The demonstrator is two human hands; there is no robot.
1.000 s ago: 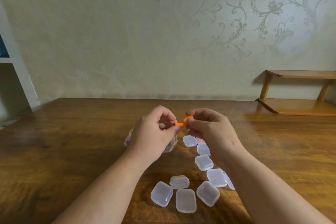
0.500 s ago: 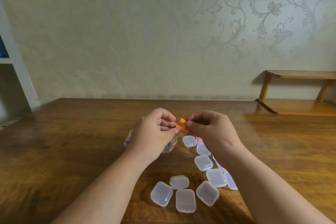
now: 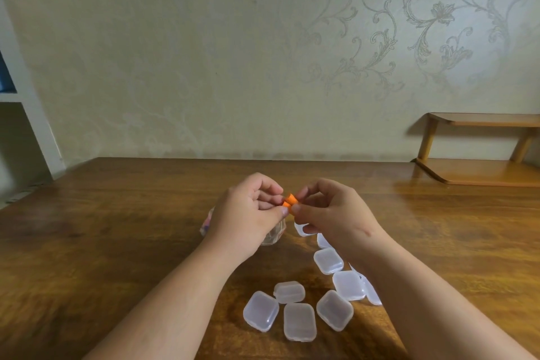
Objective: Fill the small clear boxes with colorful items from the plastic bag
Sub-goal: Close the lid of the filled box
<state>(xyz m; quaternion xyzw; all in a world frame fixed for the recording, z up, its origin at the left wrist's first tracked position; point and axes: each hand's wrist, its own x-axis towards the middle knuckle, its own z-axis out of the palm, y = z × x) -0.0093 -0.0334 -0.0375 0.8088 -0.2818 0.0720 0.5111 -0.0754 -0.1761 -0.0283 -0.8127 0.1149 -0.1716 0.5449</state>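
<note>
Two small orange pieces [image 3: 289, 201] sit between my hands above the table's middle. My left hand [image 3: 248, 213] pinches one with thumb and fingers, and my right hand [image 3: 330, 213] pinches the other; the pieces touch. The plastic bag [image 3: 206, 223] with colourful items lies under my left hand, mostly hidden. Several small clear boxes [image 3: 299, 321] lie shut on the wooden table [image 3: 117, 242], some in a cluster near me and others in a line [image 3: 328, 261] running up under my right forearm.
A low wooden shelf [image 3: 482, 172] stands on the table's far right. A white shelving unit [image 3: 32, 126] rises at the left edge. The wallpapered wall closes the far side.
The two orange pieces, slightly apart half a second ago, now touch. My hands have drawn a little closer together and barely shifted otherwise.
</note>
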